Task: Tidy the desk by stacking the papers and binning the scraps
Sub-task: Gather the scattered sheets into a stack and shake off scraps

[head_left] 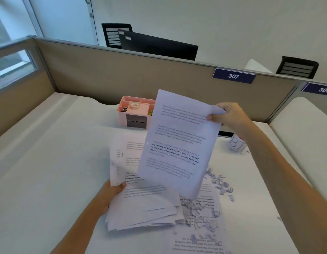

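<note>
My right hand (pixel 230 115) pinches the top right corner of one printed sheet (pixel 179 143) and holds it up over the desk. My left hand (pixel 109 193) grips the left edge of a loose stack of printed papers (pixel 140 204), fanned at its lower edge. Several small paper scraps (pixel 204 211) lie scattered to the right of the stack, partly on top of another printed sheet (pixel 201 241) lying flat on the desk near the front.
A pink desk organiser (pixel 135 111) with a roll of tape stands at the back of the white desk (pixel 49 171). A white cup with black marker letters (pixel 236 144) stands under my right forearm. Beige partition walls (pixel 122 74) enclose the desk.
</note>
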`<state>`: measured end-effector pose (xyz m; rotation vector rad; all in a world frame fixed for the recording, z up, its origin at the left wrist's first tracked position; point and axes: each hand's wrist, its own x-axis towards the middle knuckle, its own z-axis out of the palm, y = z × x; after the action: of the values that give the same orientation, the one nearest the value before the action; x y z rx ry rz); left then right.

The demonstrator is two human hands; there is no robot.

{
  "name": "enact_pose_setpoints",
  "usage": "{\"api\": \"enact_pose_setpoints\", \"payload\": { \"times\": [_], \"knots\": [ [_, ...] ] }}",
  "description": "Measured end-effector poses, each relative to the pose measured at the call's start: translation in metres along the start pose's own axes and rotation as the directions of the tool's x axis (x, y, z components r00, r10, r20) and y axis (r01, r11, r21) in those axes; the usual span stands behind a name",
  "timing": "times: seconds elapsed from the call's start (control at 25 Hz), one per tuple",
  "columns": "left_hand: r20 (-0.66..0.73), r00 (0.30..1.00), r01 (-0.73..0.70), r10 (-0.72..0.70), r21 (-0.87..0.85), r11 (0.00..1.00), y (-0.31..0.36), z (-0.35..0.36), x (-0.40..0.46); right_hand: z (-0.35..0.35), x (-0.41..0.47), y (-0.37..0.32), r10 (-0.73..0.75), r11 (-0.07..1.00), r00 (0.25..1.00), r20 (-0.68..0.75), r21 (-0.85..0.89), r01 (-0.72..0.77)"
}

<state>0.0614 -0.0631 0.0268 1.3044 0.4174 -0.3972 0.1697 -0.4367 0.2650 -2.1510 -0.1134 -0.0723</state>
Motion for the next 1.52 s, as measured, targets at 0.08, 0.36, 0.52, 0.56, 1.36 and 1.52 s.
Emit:
{"api": "enact_pose_setpoints", "payload": {
  "times": [0.08, 0.36, 0.52, 0.56, 1.36, 1.52],
  "knots": [
    [0.028, 1.0, 0.005, -0.005, 0.031, 0.999, 0.009, -0.003, 0.002, 0.034, 0.009, 0.006, 0.079, 0.995, 0.988, 0.133, 0.049, -0.086],
    [0.083, 0.993, 0.072, -0.078, 0.067, 0.995, 0.034, -0.029, 0.012, 0.153, 0.028, 0.027, 0.28, 0.957, 0.936, 0.215, 0.009, -0.289],
    [0.145, 0.986, 0.081, -0.086, 0.041, 0.996, 0.037, -0.034, 0.013, 0.193, 0.029, 0.03, 0.315, 0.935, 0.947, 0.058, 0.154, -0.32],
    [0.147, 0.986, 0.081, -0.084, 0.032, 0.996, 0.038, -0.034, 0.013, 0.198, 0.031, 0.029, 0.328, 0.936, 0.945, 0.006, 0.131, -0.326],
    [0.004, 0.996, -0.083, 0.084, -0.044, 0.996, 0.026, -0.053, 0.02, 0.186, -0.05, 0.069, 0.495, 0.779, 0.851, 0.174, 0.345, -0.524],
    [-0.078, 0.988, -0.138, 0.132, -0.073, 0.988, 0.008, -0.068, 0.017, 0.145, -0.091, 0.112, 0.587, 0.783, 0.706, -0.395, 0.058, -0.619]
  ]
}}
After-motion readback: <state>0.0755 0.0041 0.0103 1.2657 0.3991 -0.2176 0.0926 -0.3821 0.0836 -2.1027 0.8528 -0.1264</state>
